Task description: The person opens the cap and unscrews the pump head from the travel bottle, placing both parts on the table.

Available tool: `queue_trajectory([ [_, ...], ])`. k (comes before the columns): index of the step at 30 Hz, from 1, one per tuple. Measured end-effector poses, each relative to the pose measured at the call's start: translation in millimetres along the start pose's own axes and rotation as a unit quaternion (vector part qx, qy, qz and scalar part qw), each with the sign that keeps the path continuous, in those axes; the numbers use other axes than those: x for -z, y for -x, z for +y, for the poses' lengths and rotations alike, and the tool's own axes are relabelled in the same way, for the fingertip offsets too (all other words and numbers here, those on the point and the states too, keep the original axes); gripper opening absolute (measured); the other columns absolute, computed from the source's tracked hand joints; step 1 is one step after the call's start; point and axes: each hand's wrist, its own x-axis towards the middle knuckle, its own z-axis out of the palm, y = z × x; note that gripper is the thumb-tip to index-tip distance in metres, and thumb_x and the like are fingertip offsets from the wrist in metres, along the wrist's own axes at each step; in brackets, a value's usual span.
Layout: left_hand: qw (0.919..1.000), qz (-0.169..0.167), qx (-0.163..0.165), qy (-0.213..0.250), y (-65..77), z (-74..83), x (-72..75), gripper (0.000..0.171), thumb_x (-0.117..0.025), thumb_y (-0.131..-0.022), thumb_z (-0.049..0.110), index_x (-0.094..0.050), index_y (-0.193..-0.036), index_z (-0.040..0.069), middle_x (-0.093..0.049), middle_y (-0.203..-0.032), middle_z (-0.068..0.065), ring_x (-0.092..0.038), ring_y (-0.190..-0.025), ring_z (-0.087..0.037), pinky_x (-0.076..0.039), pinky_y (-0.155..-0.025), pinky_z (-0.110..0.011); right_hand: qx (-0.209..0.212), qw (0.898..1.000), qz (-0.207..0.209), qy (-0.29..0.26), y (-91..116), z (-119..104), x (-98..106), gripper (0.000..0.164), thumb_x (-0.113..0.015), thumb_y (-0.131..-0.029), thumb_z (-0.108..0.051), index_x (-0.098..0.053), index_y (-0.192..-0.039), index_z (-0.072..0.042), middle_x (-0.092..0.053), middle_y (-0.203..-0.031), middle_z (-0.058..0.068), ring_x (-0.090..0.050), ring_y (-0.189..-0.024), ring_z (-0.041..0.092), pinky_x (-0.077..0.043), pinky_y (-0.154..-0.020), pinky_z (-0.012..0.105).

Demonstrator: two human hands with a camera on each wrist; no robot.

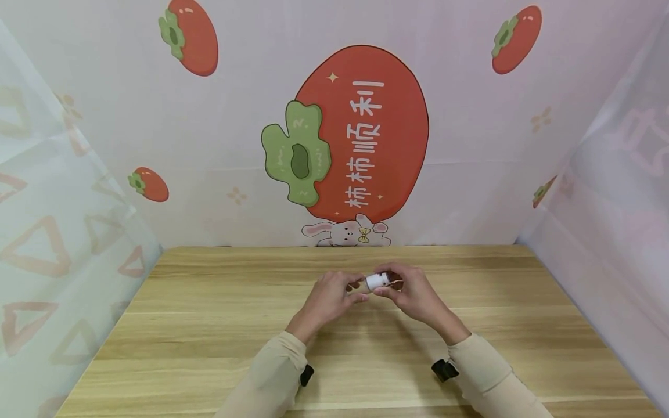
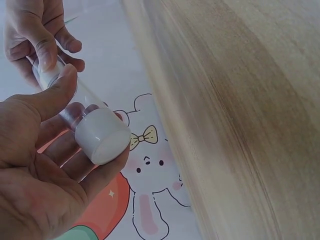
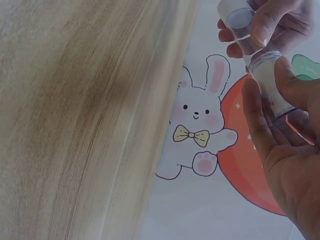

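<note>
A small clear plastic bottle [image 1: 377,281] is held between both hands, above the wooden table. My left hand [image 1: 330,297] grips its clear section, thumb on one side and fingers on the other. In the left wrist view, a white cap [image 2: 102,137] on the bottle's near end lies by the left fingers. My right hand [image 1: 415,295] pinches the white section [image 3: 272,82] at the opposite end between thumb and fingers. A clear collar [image 3: 263,59] shows where that section meets the see-through part. Whether the two sections are joined or apart cannot be told.
Beneath the hands spreads a wooden table [image 1: 209,325]. Behind it stands a printed cloth backdrop [image 1: 460,145] with red persimmons and a white rabbit [image 1: 347,233]. Cloth panels rise along the left side [image 1: 63,220] and the right side [image 1: 617,232].
</note>
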Motion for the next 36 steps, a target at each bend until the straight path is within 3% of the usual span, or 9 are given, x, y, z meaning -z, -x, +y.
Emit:
queue_trajectory([
  [8, 0.9999, 0.009, -0.007, 0.003, -0.5, -0.6, -0.6, 0.038, -0.081, -0.088, 0.024, -0.075, -0.12, 0.005, -0.075, -0.11, -0.009, -0.073, -0.09, -0.02, -0.059, -0.076, -0.031, -0.008, 1.0, -0.001, -0.006, 0, -1, 1, 0.032, -0.08, -0.086, -0.006, -0.069, -0.115, -0.002, -0.07, -0.105, 0.006, -0.067, -0.088, 0.019, -0.059, -0.074, 0.026],
  [19, 0.9997, -0.013, -0.008, 0.019, 0.0, -1.4, -0.4, 0.035, -0.082, -0.086, 0.019, -0.076, -0.119, 0.008, -0.076, -0.104, -0.008, -0.071, -0.086, -0.016, -0.057, -0.076, -0.025, -0.001, 0.999, -0.04, -0.025, 0, 0, 8, 0.029, -0.08, -0.087, -0.008, -0.069, -0.113, -0.002, -0.071, -0.101, 0.007, -0.068, -0.088, 0.018, -0.059, -0.074, 0.029],
  [30, 0.9983, -0.011, -0.057, -0.006, 2.6, -2.7, -0.5, 0.03, -0.082, -0.085, 0.02, -0.077, -0.113, 0.009, -0.076, -0.097, -0.005, -0.069, -0.082, -0.014, -0.056, -0.072, -0.025, 0.011, 0.998, -0.056, -0.032, 1, 2, 12, 0.028, -0.08, -0.086, -0.006, -0.071, -0.113, -0.002, -0.071, -0.103, 0.007, -0.068, -0.087, 0.017, -0.06, -0.075, 0.028],
  [36, 0.9993, -0.027, -0.025, 0.005, 3.1, -2.5, -0.3, 0.031, -0.082, -0.087, 0.02, -0.076, -0.115, 0.009, -0.076, -0.103, -0.008, -0.07, -0.087, -0.015, -0.057, -0.076, -0.027, -0.015, 0.998, -0.055, -0.014, 2, -1, 13, 0.03, -0.081, -0.086, -0.006, -0.07, -0.114, -0.004, -0.07, -0.104, 0.004, -0.068, -0.089, 0.017, -0.059, -0.075, 0.026],
])
